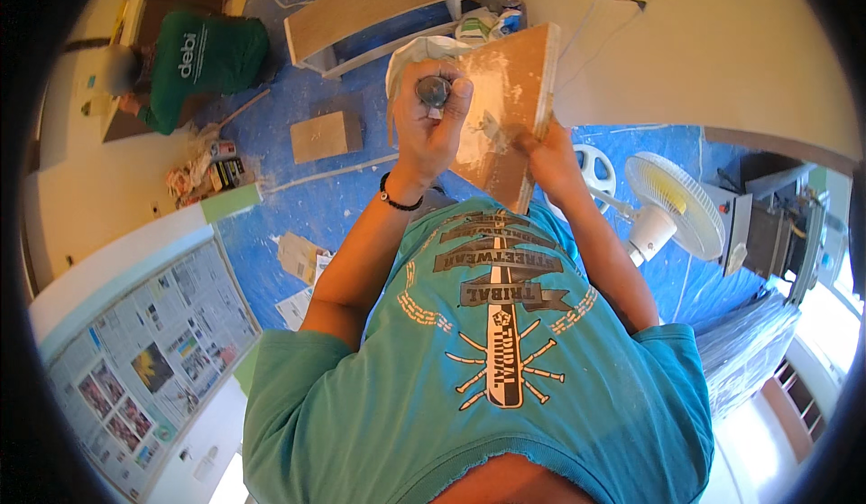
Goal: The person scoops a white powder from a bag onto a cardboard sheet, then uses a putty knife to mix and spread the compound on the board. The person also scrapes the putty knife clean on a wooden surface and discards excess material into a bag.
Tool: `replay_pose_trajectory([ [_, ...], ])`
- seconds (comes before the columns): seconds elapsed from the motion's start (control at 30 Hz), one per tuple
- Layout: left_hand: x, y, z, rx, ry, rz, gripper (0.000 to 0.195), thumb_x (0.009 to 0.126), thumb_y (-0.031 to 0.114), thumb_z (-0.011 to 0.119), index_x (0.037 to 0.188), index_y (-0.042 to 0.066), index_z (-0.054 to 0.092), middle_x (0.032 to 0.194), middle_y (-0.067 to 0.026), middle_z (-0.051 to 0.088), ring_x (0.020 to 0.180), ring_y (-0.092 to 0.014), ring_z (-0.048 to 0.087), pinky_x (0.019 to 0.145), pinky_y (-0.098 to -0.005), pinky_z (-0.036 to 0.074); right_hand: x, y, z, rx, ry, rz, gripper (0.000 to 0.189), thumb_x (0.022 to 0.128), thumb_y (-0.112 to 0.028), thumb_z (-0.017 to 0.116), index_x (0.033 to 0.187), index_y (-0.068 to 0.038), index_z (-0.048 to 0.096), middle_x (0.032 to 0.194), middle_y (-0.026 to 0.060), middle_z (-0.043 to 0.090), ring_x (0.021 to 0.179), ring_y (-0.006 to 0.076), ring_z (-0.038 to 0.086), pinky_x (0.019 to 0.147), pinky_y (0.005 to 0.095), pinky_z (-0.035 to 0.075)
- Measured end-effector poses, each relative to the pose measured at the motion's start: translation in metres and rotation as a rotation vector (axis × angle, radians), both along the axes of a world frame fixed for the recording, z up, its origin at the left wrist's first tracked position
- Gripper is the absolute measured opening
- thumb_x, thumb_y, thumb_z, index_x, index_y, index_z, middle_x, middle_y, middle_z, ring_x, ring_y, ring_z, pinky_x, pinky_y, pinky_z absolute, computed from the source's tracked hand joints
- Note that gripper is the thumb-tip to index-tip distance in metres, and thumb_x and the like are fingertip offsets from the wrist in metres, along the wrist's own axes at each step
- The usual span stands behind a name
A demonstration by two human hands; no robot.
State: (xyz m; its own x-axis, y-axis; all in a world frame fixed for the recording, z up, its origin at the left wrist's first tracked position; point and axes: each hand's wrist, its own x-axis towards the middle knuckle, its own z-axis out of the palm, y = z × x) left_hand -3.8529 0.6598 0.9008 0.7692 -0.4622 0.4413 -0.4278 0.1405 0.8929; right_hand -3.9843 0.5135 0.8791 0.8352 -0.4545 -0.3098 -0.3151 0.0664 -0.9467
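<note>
My left hand point(433, 118) is closed around a dark, round-ended handle point(434, 91), seen end-on; what the handle belongs to is hidden. Beside it, my right hand point(551, 162) grips the lower right edge of a tilted brown wooden board point(521, 71). Pale, paste-like material point(484, 91) is smeared over the board's face, with a small greyish patch near its middle. Behind my left hand shows a whitish, bag-like thing point(419, 49), partly covered by the hand and the board.
A co-worker in a green shirt point(210, 54) leans at upper left. Around me are a wooden bench-like piece point(372, 13), a wooden box point(325, 137), blue floor covering point(270, 206), a white fan point(670, 206), a newspaper-covered surface point(155, 368) and a plastic-wrapped object point(751, 348).
</note>
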Motion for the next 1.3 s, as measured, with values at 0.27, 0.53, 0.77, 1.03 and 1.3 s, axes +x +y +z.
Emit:
replay_pose_trajectory([
  [0.27, -0.001, -0.046, 0.015, -0.106, -0.126, 0.104, 0.034, 0.110, 0.029, 0.047, 0.088, 0.005, 0.055, 0.075, -0.0044, 0.060, 0.066, -0.012, 0.055, 0.061, -0.0275, 0.045, -0.005, 0.009, 0.005, -0.061, 0.044, -0.009, 0.062, 0.086, -0.014, 0.063, 0.145, 0.001, 0.047, 0.121, 0.0322, 0.067, 0.118, 0.0457, 0.064, 0.101, 0.0470, 0.050],
  [0.53, -0.001, -0.047, 0.009, -0.313, -0.014, -0.056, 0.023, 0.105, 0.024, 0.061, 0.100, 0.003, 0.057, 0.082, -0.0030, 0.058, 0.072, -0.009, 0.052, 0.063, -0.0270, 0.045, -0.010, 0.017, -0.006, -0.107, 0.012, -0.064, 0.062, 0.083, -0.016, 0.067, 0.139, 0.004, 0.049, 0.117, 0.0342, 0.066, 0.116, 0.0494, 0.063, 0.100, 0.0507, 0.049],
  [0.77, -0.006, -0.040, 0.005, -0.102, -0.164, -0.151, 0.019, 0.103, 0.022, 0.064, 0.102, 0.006, 0.055, 0.087, -0.0039, 0.061, 0.069, -0.010, 0.053, 0.062, -0.0260, 0.044, -0.008, 0.015, -0.005, -0.069, -0.009, -0.090, 0.062, 0.083, -0.013, 0.067, 0.140, 0.004, 0.050, 0.119, 0.0306, 0.067, 0.116, 0.0416, 0.064, 0.100, 0.0455, 0.050],
  [1.03, 0.000, -0.027, -0.011, 0.005, -0.114, -0.249, 0.018, 0.110, 0.025, 0.052, 0.110, 0.007, 0.050, 0.090, -0.0060, 0.057, 0.079, -0.012, 0.052, 0.072, -0.0287, 0.047, -0.004, 0.019, 0.002, -0.087, -0.018, -0.095, 0.057, 0.085, -0.015, 0.067, 0.140, -0.002, 0.054, 0.119, 0.0283, 0.069, 0.114, 0.0428, 0.066, 0.098, 0.0458, 0.050],
  [1.3, 0.032, 0.009, 0.010, -0.330, 0.339, -0.050, 0.045, 0.101, 0.054, 0.054, 0.114, 0.010, 0.051, 0.103, -0.0088, 0.059, 0.102, -0.022, 0.057, 0.097, -0.0405, 0.047, -0.002, 0.005, 0.002, 0.192, -0.118, -0.109, 0.058, 0.085, -0.002, 0.064, 0.142, 0.002, 0.051, 0.120, 0.0128, 0.067, 0.107, 0.0207, 0.064, 0.094, 0.0352, 0.051],
])
